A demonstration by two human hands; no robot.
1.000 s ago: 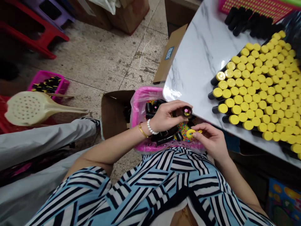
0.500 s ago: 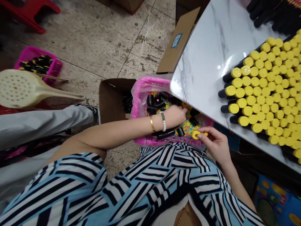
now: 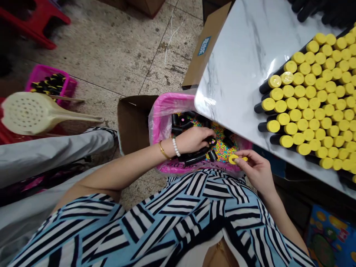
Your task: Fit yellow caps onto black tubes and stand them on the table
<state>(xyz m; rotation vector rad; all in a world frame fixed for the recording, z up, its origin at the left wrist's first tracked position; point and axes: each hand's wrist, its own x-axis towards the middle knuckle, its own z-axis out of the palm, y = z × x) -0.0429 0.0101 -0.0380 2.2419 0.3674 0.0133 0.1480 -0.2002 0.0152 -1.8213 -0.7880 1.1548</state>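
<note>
Left hand (image 3: 194,139) was curled round black tube (image 3: 210,142) in pink basket (image 3: 164,111) of beads (image 3: 222,147). Right hand (image 3: 254,168), just beside, pinched yellow cap (image 3: 233,158). Judged risk: cap could slip from the light pinch into the beads.

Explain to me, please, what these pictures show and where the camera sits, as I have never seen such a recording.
There is no machine here: a person works with two bare hands, and the one camera sits on the head, looking down. The left hand reaches into a pink basket of small coloured beads and closes on a black tube. The right hand pinches a yellow cap at the basket's near edge. On the marble table lie rows of capped tubes, black with yellow caps. To the left are a cardboard box and a cream perforated scoop.
</note>
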